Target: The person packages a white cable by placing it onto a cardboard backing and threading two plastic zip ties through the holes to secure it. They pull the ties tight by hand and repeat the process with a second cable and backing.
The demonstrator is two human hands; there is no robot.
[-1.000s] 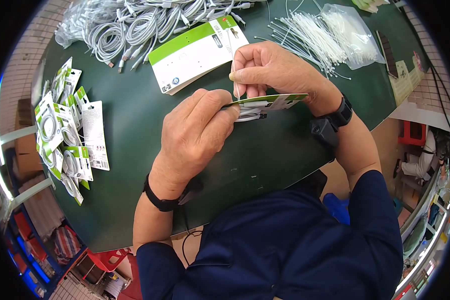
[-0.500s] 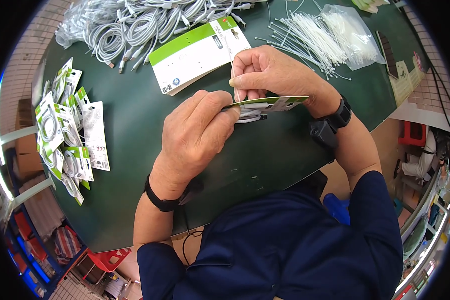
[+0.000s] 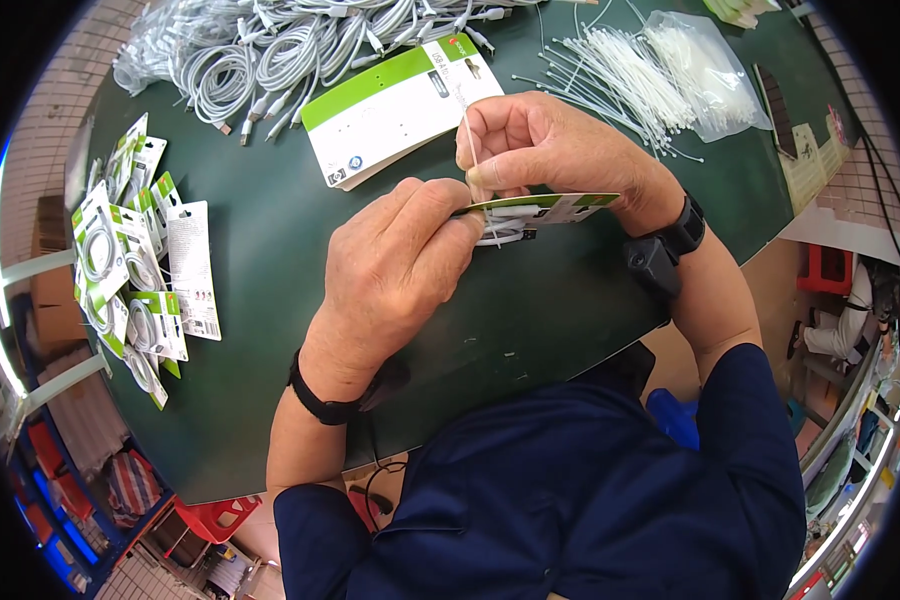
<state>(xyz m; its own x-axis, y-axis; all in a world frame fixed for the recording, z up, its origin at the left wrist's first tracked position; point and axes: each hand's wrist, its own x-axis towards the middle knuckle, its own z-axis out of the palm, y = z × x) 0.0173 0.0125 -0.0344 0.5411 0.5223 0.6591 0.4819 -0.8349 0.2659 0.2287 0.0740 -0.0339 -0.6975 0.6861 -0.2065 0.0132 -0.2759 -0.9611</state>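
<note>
Together your left hand (image 3: 400, 265) and right hand (image 3: 545, 150) pinch the card (image 3: 550, 207) between them above the bench (image 3: 270, 230); the right also grips a tie (image 3: 467, 130).

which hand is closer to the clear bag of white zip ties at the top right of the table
Right. The right hand is just left of the bag of zip ties, beside the loose ties. The left hand is farther away, lower and to the left, holding the packaging card.
</note>
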